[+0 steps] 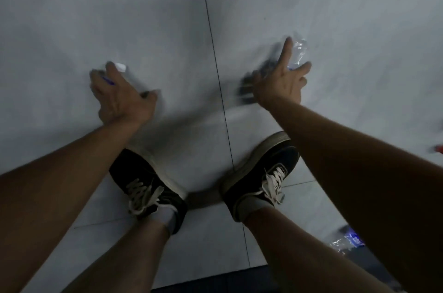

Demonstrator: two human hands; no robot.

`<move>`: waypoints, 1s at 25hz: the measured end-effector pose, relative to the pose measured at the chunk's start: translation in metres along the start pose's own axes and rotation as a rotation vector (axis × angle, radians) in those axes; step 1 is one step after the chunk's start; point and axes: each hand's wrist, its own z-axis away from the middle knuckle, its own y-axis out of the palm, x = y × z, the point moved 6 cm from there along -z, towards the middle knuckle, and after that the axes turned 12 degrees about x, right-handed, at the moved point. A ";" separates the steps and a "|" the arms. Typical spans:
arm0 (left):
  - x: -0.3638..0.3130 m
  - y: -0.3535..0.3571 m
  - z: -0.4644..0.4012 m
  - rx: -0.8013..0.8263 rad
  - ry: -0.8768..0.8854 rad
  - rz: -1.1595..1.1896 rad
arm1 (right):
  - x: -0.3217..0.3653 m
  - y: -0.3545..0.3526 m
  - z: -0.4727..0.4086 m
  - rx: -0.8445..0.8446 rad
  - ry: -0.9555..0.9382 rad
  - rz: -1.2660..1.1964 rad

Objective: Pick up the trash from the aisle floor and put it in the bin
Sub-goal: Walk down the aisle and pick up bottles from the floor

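I look straight down at the pale tiled aisle floor [239, 17]. My left hand [122, 96] reaches down left of a tile seam, its fingers curled round a clear plastic bottle [119, 67] with a white cap and a blue label strip. My right hand [282, 81] is right of the seam. Its fingers are spread and straight against a crumpled clear plastic bottle [300, 53] lying on the floor. A dark blurred object [248, 87] sits by that hand's thumb side; what it is I cannot tell. No bin is in view.
My two dark sneakers [148, 187] [261, 172] stand on the tiles just below the hands. Another crumpled clear bottle with a blue label [347, 242] lies at the lower right. Something red [438, 149] shows at the right edge.
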 end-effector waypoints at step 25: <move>-0.004 -0.406 0.531 0.170 0.393 0.437 | 0.042 -0.274 0.641 0.316 -0.850 0.237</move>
